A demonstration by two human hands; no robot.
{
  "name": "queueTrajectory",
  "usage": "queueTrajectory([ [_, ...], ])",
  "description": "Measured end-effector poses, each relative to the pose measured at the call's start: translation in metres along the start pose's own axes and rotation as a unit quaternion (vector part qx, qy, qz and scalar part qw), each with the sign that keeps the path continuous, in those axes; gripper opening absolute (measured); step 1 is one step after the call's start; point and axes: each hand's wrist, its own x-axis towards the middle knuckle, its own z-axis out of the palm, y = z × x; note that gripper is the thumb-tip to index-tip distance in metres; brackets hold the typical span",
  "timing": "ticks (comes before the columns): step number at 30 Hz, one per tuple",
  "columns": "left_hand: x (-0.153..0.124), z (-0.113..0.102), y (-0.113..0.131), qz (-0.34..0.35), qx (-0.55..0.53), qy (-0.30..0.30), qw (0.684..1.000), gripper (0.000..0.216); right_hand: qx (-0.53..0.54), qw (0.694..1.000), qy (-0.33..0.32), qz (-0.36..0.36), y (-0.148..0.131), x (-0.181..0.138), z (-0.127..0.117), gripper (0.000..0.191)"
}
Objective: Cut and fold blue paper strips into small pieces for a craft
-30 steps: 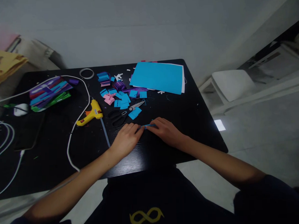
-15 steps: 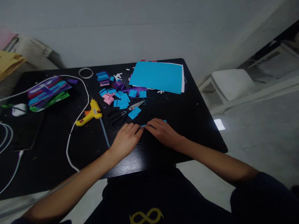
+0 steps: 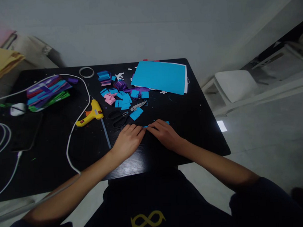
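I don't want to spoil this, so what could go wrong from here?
The scissors lie just beyond the left hand; reaching forward, it might knock them into the loose blue pieces beside them.
The white cable runs from beside the yellow glue gun to the left forearm, so an arm movement could snag it.
The blue paper strip is largely hidden by the hands, so uneven pressure might go unnoticed.

Dim light, soft glare on tabletop [image 3: 133, 165]
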Motion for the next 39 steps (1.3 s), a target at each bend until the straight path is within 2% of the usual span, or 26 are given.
queueTrajectory([
  [10,0.000,0.004,0.002,-0.016,0.006,0.007,1.000,0.027,-0.052,0.997,0.003,0.060,-0.009,-0.003,0.003,0.029],
  [21,0.001,0.002,0.003,-0.019,0.019,-0.004,1.000,0.028,-0.069,0.989,0.033,0.123,0.000,-0.023,0.001,0.032],
  [31,0.000,0.003,0.003,-0.023,0.014,-0.008,1.000,0.030,-0.061,0.987,0.047,0.140,-0.001,-0.024,0.001,0.032],
  [39,0.001,0.002,0.003,-0.037,-0.016,-0.016,0.999,0.029,-0.072,0.991,0.015,0.109,0.008,-0.024,-0.005,0.028],
])
